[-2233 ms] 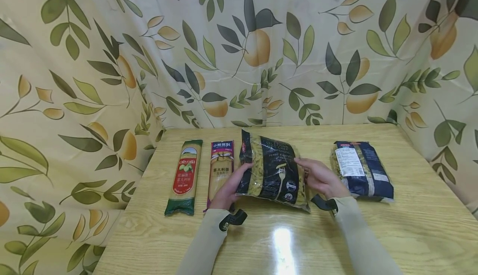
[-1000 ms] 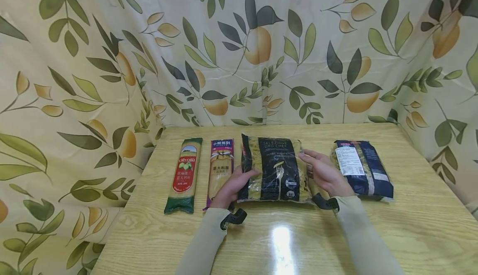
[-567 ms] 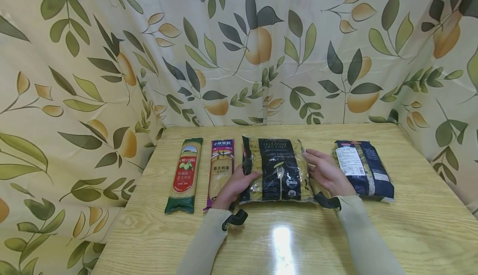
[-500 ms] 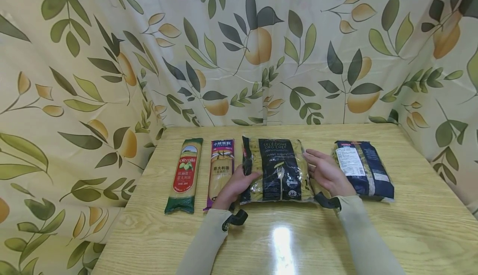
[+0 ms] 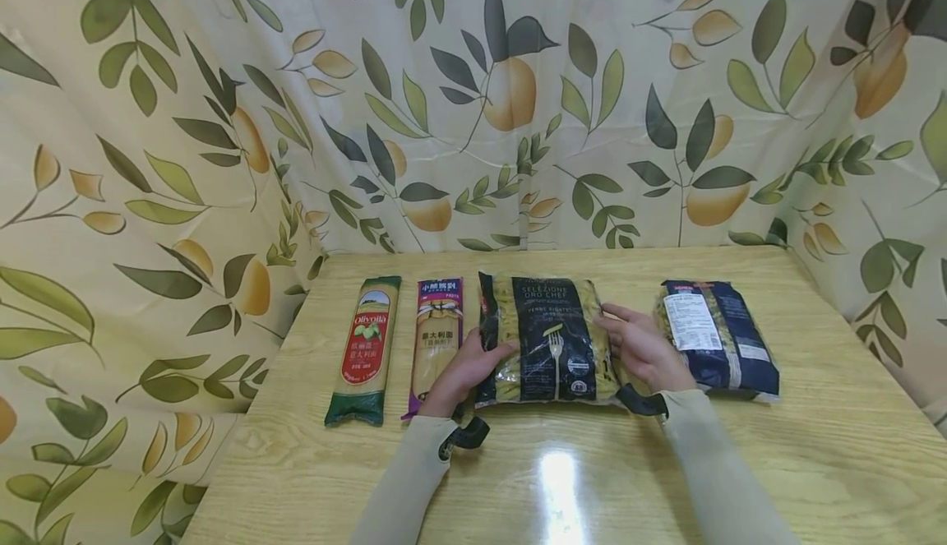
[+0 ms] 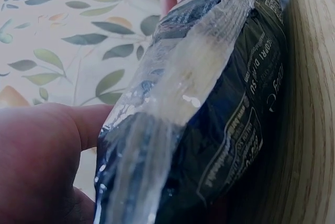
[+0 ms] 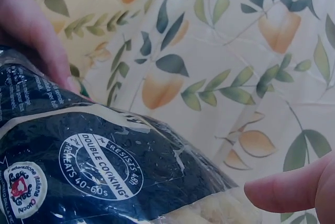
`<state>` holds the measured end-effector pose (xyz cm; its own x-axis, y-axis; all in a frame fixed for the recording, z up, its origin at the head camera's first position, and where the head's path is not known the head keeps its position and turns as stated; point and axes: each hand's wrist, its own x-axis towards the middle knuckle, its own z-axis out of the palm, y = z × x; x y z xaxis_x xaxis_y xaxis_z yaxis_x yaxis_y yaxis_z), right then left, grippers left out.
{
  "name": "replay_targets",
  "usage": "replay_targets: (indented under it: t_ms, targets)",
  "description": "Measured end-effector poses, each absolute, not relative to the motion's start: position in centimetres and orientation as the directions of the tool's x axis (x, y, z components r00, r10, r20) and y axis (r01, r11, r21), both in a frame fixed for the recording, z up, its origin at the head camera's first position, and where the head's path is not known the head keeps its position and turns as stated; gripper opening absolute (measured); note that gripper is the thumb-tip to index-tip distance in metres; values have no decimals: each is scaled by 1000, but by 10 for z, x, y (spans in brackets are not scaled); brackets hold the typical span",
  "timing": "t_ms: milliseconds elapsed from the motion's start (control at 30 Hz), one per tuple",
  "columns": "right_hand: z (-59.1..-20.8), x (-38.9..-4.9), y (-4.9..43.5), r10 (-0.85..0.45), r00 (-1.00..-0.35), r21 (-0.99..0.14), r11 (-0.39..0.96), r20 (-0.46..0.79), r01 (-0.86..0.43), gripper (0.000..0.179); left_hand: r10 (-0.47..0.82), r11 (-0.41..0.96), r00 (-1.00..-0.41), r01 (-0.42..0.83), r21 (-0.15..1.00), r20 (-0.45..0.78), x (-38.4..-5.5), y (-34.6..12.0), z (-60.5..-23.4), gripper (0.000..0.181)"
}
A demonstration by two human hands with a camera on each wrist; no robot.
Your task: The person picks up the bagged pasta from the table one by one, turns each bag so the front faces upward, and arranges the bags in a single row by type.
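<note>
In the head view, a black and clear bag of penne pasta (image 5: 555, 339) lies face up between both hands, fork picture showing. My left hand (image 5: 466, 371) grips its left edge, thumb on the front; the other fingers are hidden beneath. In the left wrist view the sealed lower end of the pasta bag (image 6: 193, 93) sits close to the tabletop. At the right edge is my right hand (image 5: 645, 348), fingertips against the side. The right wrist view has the right thumb (image 7: 288, 185) at the bag's clear edge, with the other fingers out of sight.
Left of the bag lie a purple-edged spaghetti pack (image 5: 438, 339) and a red and green Olivoilà spaghetti pack (image 5: 364, 348). A blue pasta bag (image 5: 718, 335) with a white label lies right. The wooden table (image 5: 311, 479) meets a leaf-patterned curtain (image 5: 473, 191) behind.
The penne bag has gone from tilted to lying level and squared up. My right hand drew away from its right edge, fingers spread, then came back against it. My left hand kept its grip.
</note>
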<state>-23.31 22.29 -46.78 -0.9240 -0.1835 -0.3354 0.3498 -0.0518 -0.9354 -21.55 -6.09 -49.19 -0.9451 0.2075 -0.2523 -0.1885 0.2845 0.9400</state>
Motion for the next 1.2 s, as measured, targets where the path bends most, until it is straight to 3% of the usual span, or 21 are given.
replay_targets:
  t_ms: [100, 300, 567, 667, 867, 1200]
  targets:
    - [-471, -232, 223, -182, -924, -936, -44, -336, 349, 74, 208, 282, -943, -195, 939, -258, -215, -61, -491, 75]
    - [-475, -232, 223, -165, -930, -938, -60, -328, 342, 75, 162, 344, -942, -227, 911, -296, -212, -63, -489, 99]
    - [-476, -231, 224, -165, -926, -934, -61, -339, 353, 75, 156, 413, -944, -206, 887, -292, -211, -64, -488, 99]
    - [-475, -231, 224, -165, -924, -932, -61, -344, 358, 75, 171, 426, -947, -177, 887, -271, -212, -64, -488, 94]
    - [-473, -232, 224, -190, -922, -923, -127, -337, 363, 76, 231, 391, -953, -95, 916, -197, -216, -66, -490, 65]
    - [-453, -225, 236, -248, -917, -920, -161, -313, 358, 72, 230, 452, -967, 6, 892, -111, -214, -66, -471, 61]
